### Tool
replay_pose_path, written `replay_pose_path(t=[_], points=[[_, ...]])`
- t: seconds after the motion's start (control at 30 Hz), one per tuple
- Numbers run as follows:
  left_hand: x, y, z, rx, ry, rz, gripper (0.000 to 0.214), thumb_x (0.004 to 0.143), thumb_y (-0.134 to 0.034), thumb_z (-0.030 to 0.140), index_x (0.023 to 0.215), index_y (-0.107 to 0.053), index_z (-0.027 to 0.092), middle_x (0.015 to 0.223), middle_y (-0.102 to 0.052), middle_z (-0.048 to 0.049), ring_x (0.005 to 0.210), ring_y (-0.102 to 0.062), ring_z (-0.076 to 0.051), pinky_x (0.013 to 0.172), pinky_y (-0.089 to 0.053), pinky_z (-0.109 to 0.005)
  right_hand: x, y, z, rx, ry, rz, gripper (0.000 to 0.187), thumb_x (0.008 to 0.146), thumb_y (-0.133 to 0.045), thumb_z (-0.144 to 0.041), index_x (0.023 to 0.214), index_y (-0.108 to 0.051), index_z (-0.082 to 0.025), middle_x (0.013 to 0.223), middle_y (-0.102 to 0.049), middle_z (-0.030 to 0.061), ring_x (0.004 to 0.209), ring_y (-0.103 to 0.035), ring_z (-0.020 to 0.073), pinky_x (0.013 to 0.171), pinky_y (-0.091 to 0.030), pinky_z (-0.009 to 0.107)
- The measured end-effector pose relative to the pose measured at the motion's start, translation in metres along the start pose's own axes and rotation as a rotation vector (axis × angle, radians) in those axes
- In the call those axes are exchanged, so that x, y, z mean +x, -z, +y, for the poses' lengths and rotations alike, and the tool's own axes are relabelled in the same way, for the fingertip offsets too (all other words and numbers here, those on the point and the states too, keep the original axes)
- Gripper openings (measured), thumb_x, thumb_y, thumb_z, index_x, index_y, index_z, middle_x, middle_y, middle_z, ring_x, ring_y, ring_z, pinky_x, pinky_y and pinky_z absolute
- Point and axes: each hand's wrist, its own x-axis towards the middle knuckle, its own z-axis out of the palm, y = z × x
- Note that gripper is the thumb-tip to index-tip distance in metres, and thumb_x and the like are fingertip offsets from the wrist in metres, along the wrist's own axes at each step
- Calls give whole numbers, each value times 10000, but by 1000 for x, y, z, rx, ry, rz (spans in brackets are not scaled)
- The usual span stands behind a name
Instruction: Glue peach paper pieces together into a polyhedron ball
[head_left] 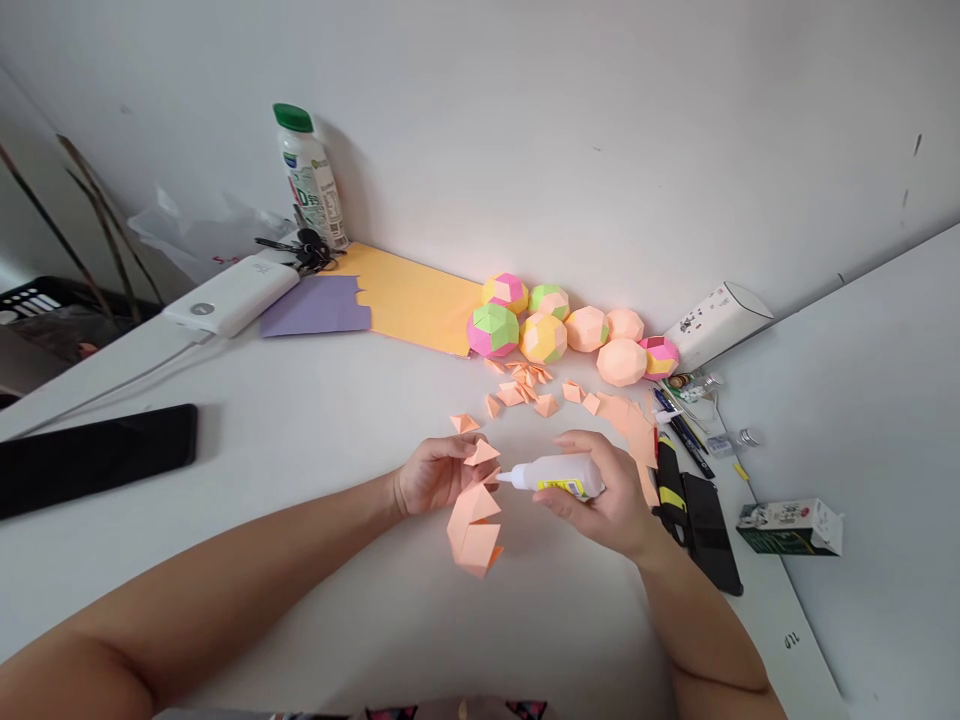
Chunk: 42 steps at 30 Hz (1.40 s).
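Observation:
My left hand [441,474] pinches a partly built peach paper ball [474,530], whose folded pieces hang below the fingers with gaps along the right side. A triangular paper piece [482,454] shows at the fingertips. Wrapped in my right hand [611,500] is a white glue bottle [559,474] with a yellow label, held on its side. Its thin nozzle points left and reaches the paper by my left fingers; whether glue is coming out cannot be seen. Just beyond my hands lie several loose folded peach pieces [525,385] and a cut peach sheet [634,425].
Several finished paper balls [544,338] line the wall. Orange card [420,300] and purple card [315,305] lie at left, near a bottle [311,175], keys [311,250], a power bank [232,293] and a phone [97,455]. A cutter [671,485], pens [684,430] and a carton [791,525] are at right.

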Motion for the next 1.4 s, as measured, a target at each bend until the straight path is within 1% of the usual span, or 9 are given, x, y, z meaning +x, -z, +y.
replay_pose_path(t=[0.17, 0.33, 0.53, 0.77, 0.97, 1.13, 1.4], points=[[0, 0, 0, -6, 11, -14, 164, 712, -502, 169, 557, -447, 156, 563, -468, -18, 556, -456, -140, 588, -345, -280, 0, -2, 0, -27, 51, 34, 345, 752, -652, -374, 1023, -515, -211, 860, -663, 57, 757, -646, 201, 661, -529, 311], [0, 1, 0, 11, 26, -19, 166, 709, -504, 178, 556, -446, 156, 563, -470, -17, 554, -470, -145, 579, -343, -278, 1, -4, -2, -21, 64, 50, 321, 750, -650, -357, 1004, -524, -207, 838, -664, 50, 729, -646, 192, 641, -530, 303], [0, -2, 1, 8, 12, 0, 168, 691, -514, 178, 542, -439, 160, 558, -471, -20, 557, -465, -147, 603, -373, -293, 2, -6, -3, 6, 90, 73, 304, 749, -649, -347, 996, -528, -217, 828, -668, 46, 715, -645, 190, 615, -526, 296], [-1, -6, 2, 4, 29, 6, 173, 673, -533, 186, 531, -438, 160, 540, -453, -16, 531, -451, -139, 561, -364, -270, 1, -8, -1, -7, 66, 85, 294, 741, -650, -315, 990, -530, -216, 830, -668, 52, 699, -645, 194, 590, -529, 302], [0, -6, 2, 15, 10, 25, 168, 674, -533, 176, 528, -452, 158, 545, -455, -20, 556, -445, -139, 609, -395, -280, -1, -10, -3, 47, 53, 82, 299, 735, -661, -293, 990, -523, -218, 786, -658, 26, 632, -628, 162, 563, -526, 275], [0, -6, 2, -16, 21, -7, 164, 680, -532, 179, 538, -453, 156, 543, -465, -21, 540, -458, -138, 583, -385, -268, -2, -10, -3, 14, 17, 89, 296, 733, -653, -290, 988, -523, -214, 831, -664, 47, 673, -642, 183, 569, -529, 289], [-1, -6, 2, 0, 25, 24, 174, 688, -535, 183, 539, -447, 165, 536, -457, -19, 544, -465, -147, 586, -395, -278, -3, -11, -3, 33, -3, 98, 284, 735, -647, -290, 981, -523, -221, 804, -657, 33, 636, -627, 170, 549, -519, 276]])
